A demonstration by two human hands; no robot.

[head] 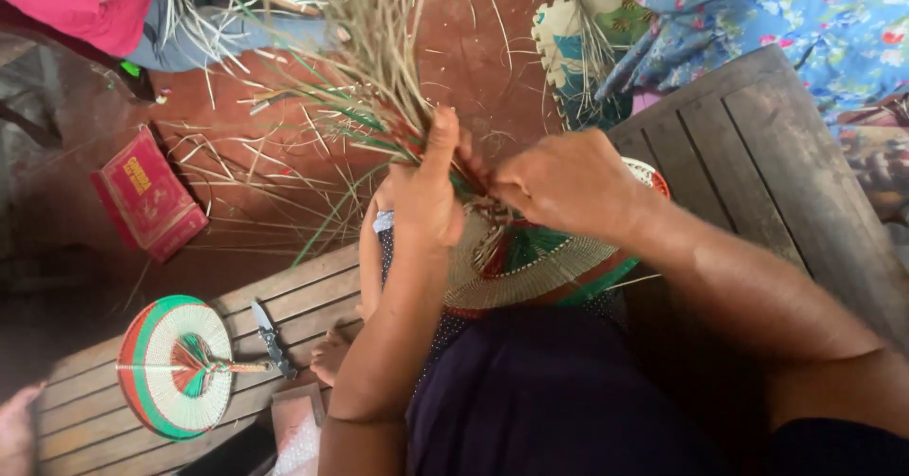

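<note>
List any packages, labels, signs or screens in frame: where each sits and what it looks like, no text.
Red box: on the reddish floor, left of the left hand and the loose straw; flat rectangular pack, red with yellow printing on its top face.
Pale wrapped block: bottom centre on the wooden bench, by the folding knife; rectangular, whitish-pink, partly cut off by the frame edge.
No signs or screens in view.
</note>
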